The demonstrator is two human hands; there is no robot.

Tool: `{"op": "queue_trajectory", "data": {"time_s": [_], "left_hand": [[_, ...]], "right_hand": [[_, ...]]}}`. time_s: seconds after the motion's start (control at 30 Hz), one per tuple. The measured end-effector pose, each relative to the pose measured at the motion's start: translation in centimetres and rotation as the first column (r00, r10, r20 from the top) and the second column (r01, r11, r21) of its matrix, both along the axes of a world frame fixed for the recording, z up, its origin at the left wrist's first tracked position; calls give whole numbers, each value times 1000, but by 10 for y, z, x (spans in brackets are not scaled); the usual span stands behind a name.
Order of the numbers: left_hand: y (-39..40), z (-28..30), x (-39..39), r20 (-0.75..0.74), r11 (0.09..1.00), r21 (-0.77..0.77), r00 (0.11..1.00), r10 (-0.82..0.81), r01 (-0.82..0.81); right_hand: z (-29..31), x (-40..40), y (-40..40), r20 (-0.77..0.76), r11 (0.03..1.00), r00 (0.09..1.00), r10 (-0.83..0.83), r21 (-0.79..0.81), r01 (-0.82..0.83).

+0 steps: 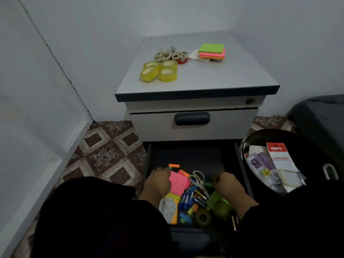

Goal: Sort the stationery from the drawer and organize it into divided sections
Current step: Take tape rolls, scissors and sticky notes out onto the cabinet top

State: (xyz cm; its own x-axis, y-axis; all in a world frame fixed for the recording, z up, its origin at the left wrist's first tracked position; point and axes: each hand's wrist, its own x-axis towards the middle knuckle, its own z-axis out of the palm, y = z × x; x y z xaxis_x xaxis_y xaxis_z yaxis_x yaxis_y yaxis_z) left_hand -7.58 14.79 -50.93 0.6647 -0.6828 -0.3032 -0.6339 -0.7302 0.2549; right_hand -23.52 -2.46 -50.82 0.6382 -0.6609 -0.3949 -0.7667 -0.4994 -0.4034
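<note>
Room: pale walls meet in a corner over patterned floor tiles; I watch a small drawer cabinet (195, 101) from above.
Counter: cabinet top (214, 75) carries yellow tape rolls (159, 71) at 10 o'clock, small pale tape rolls (171, 55) behind them, and a stack of sticky notes (211, 52) at 1 o'clock.
Drawer: bottom drawer (186, 155) is pulled out, its far half bare, the stationery crowded toward 6 o'clock.
Contents: pink note pad (178, 183), scissors (198, 180), batteries (193, 198), loose coloured strips, two greenish tape rolls (210, 213).
Left hand (158, 183): curled at the pink pad's 9 o'clock edge; I cannot tell whether it grips anything.
Right hand (230, 187): knuckles up at 3 o'clock of the scissors, fingers tucked under; grasp unclear.
Side container: dark bin (307, 146) at 3 o'clock holds packaged stationery (279, 164).
Step advice: I judge it best to lift one kind at a time, pads first, keeping fingers off the scissor blades and joining each kind to its matching pile above.
</note>
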Motion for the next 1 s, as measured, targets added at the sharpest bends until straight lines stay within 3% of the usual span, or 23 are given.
{"op": "queue_trajectory", "data": {"time_s": [0.23, 0.33, 0.5, 0.63, 0.7, 0.8, 0.9, 1.0], "left_hand": [[4, -18, -11, -172, 969, 245, 985, 9, 34], [3, -22, -17, -136, 956, 292, 991, 0, 40], [-1, -20, -17, -130, 950, 310, 991, -1, 41], [-2, -20, -15, -142, 954, 296, 990, 2, 40], [-2, -18, -16, -124, 957, 288, 992, -4, 39], [-7, -11, -19, -39, 970, 240, 999, -18, 27], [-14, -3, -25, 65, 980, 189, 995, -70, 57], [-18, 1, -33, 136, 978, 176, 981, -135, 110]], "right_hand": [[-9, -4, 9, -232, 989, 961, 151, 25, -149], [-11, 1, 17, -274, 980, 942, 193, -2, -201], [-14, 4, 16, -252, 986, 954, 160, 80, -144], [-10, 6, 4, -70, 969, 997, 39, 247, -21], [-8, 8, -2, -26, 969, 999, -24, 245, 30], [-3, 7, -5, -171, 992, 984, 40, 124, -19], [-1, 4, 1, -393, 982, 900, 188, 87, -167], [-2, 1, 7, -442, 975, 869, 223, 97, -201]]}}
